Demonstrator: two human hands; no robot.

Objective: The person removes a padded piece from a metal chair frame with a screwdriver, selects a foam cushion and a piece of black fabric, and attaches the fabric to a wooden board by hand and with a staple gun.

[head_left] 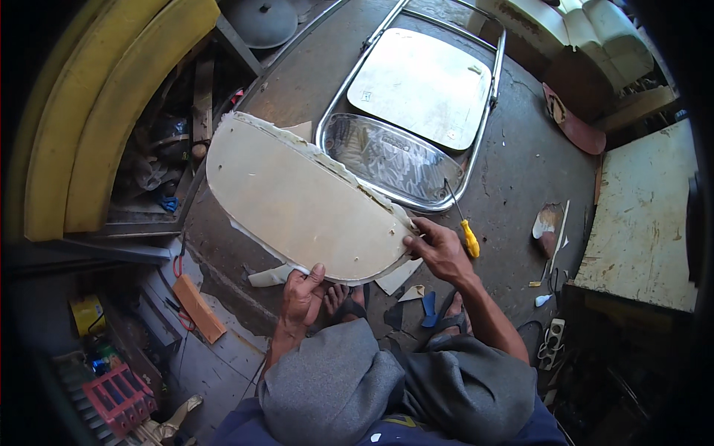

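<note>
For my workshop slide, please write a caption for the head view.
Left hand and right hand hold a pale, rounded board by its edge near a folding chair and a yellow-handled screwdriver.

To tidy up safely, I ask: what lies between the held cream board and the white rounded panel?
In the head view, a shiny curved plate and a bent metal tube lie there.
</note>
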